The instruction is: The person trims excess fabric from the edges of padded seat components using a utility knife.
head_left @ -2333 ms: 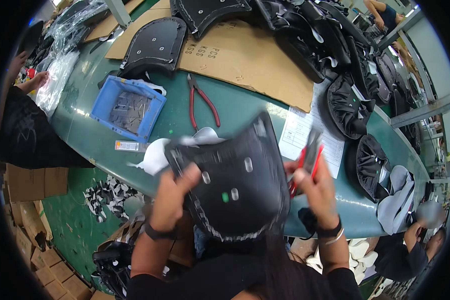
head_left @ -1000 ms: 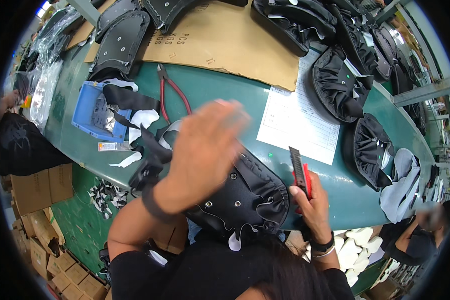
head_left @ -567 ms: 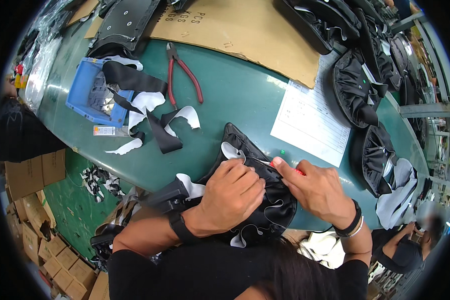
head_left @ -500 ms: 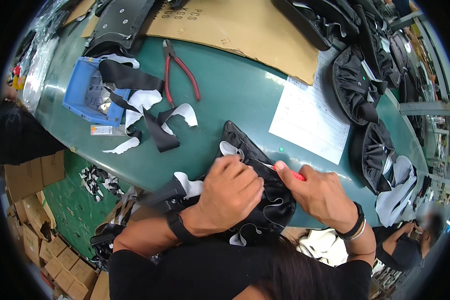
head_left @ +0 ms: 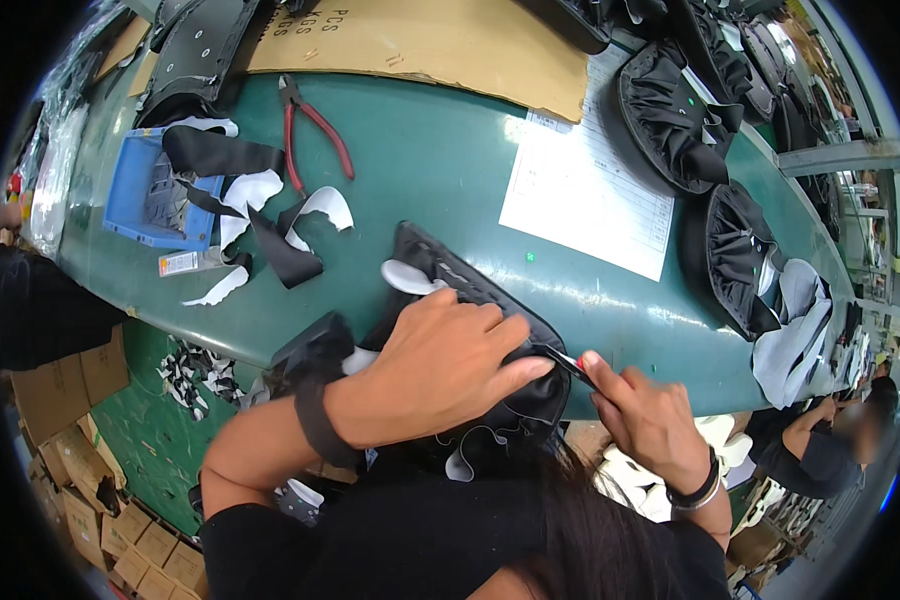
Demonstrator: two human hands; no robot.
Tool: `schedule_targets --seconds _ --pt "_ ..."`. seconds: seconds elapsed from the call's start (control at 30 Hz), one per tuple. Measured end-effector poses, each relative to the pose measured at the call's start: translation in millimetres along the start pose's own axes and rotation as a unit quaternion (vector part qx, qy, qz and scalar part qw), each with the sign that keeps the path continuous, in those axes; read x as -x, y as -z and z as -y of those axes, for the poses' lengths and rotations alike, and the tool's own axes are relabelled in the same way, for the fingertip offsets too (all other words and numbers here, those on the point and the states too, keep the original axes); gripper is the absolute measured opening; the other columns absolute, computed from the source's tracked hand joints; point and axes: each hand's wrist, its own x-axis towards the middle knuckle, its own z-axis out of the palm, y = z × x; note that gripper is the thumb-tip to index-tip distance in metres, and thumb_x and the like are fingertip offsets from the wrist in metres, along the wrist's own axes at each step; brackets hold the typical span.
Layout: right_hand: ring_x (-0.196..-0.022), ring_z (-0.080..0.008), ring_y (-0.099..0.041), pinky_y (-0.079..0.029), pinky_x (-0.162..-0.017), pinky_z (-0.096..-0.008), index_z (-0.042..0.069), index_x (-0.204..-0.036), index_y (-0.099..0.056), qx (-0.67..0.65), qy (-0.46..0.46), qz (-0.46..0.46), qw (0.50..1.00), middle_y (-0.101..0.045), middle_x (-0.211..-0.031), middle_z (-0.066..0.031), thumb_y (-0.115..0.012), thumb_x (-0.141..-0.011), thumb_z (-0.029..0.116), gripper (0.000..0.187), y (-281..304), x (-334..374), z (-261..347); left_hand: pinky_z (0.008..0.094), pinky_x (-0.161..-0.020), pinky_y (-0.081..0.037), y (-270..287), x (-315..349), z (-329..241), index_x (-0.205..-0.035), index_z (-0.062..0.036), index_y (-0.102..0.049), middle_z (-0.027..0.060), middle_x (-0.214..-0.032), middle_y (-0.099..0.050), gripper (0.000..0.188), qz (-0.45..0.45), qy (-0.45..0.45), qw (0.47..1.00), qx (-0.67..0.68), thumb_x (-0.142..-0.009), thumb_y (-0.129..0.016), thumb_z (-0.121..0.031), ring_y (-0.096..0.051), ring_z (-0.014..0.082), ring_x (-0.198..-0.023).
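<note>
A black padded, leather-like cover piece (head_left: 470,275) with loose pale-backed edge strips lies at the table's near edge, partly under my hands. My left hand (head_left: 450,350) is closed on its upper side, with the thumb pointing right. My right hand (head_left: 645,415) grips a slim red-and-black knife (head_left: 567,365), its light metal blade touching or very close to the cover's right edge beside my left thumb. Whether the blade is in the material, I cannot tell. Red-handled pliers (head_left: 300,125) lie farther off, next to black and white offcut strips (head_left: 285,250).
A blue bin (head_left: 133,190) stands at the left. Cardboard (head_left: 420,50) lies at the back, with a paper sheet (head_left: 590,200) to its right. Several black cover pieces (head_left: 735,265) line the right side. Another person (head_left: 820,440) is at the far right.
My left hand has flattened somewhat, its thumb now reaching right. My right hand has moved slightly lower with the knife, which now points at the cover's right edge. The view has shifted.
</note>
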Motion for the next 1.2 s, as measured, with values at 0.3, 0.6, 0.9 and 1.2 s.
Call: schedule_targets --seconds 0.3,0.6,0.9,1.2 --pt "-0.054 -0.0349 -0.055 -0.043 -0.050 -0.0445 0.018 -0.138 -0.046 -0.033 0.021 0.033 0.999 -0.052 -0.067 -0.0119 -0.064 -0.086 0.014 0.055 -9.9 0.0 -5.0 0.0348 -0.069 -0.032 -8.7 -17.2 11.2 -0.058 -0.0039 -0.047 0.0039 -0.062 -0.041 0.027 -0.112 0.027 0.974 0.195 -0.078 -0.065 -0.012 -0.044 0.0198 -0.069" --pt "-0.057 -0.0335 -0.056 -0.042 -0.054 -0.0443 0.013 -0.137 -0.047 -0.052 -0.033 -0.097 0.993 -0.056 -0.075 -0.0132 -0.065 -0.086 0.015 0.055 -20.6 13.0 2.4 0.0317 -0.066 -0.048 26.8 -20.2 25.4 -0.079 -0.0059 -0.056 0.0051 -0.079 -0.056 0.012 -0.040 0.040 0.958 0.280 -0.081 -0.064 -0.014 -0.057 0.0163 -0.086" --pt "-0.057 -0.0376 -0.057 -0.043 -0.053 -0.0448 0.009 -0.136 -0.047 -0.062 -0.050 -0.109 0.991 -0.059 -0.072 -0.0158 -0.063 -0.087 0.015 0.053 -33.7 6.1 16.3 0.0330 -0.068 -0.043 8.5 -30.0 34.9 -0.061 -0.0065 -0.049 0.0044 -0.073 -0.047 0.023 -0.126 0.056 0.916 0.376 -0.075 -0.067 -0.013 -0.047 0.0199 -0.077" --pt "-0.058 -0.0350 -0.059 -0.043 -0.054 -0.0459 0.013 -0.132 -0.051 0.002 -0.071 -0.069 0.995 -0.062 -0.076 -0.0125 -0.062 -0.088 0.021 0.046 -6.1 -11.9 19.0 0.0338 -0.063 -0.041 2.4 -18.1 12.7 -0.069 -0.0050 -0.057 0.0107 -0.076 -0.058 0.021 -0.089 -0.074 0.985 -0.130 -0.081 -0.066 -0.020 -0.054 0.0260 -0.069"
